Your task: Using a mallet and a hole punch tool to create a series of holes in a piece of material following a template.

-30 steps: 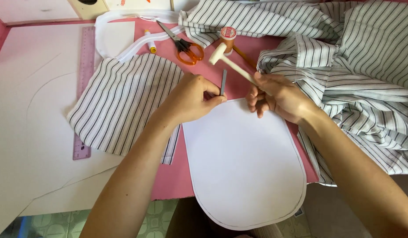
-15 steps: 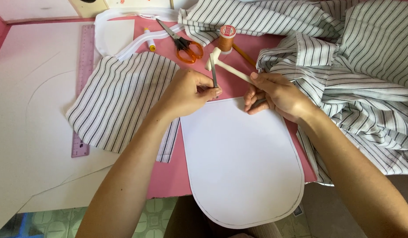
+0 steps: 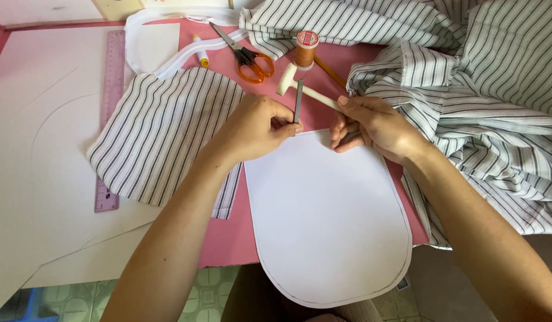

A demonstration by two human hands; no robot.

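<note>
While the person leans over the pink tabletop [image 3: 240, 238], a translucent purple plastic ruler [image 3: 111, 119] lies far left on a large white paper sheet [image 3: 43, 167], with a rounded piece of black-and-white striped fabric [image 3: 163, 134] just beside it. Above that lie orange-handled scissors [image 3: 247, 58]. The left hand [image 3: 255, 128] pinches a slim grey metal punch [image 3: 298, 101] upright, its tip at the top edge of a white U-shaped paper pattern [image 3: 326, 214] resting on the pink surface. An orange thread spool [image 3: 306, 49] stands behind. The right hand [image 3: 371, 125] is closed around the handle of a small cream mallet [image 3: 300, 86], whose head is level with the punch's top. Loose striped cloth [image 3: 467, 77] is heaped to the right.
</note>
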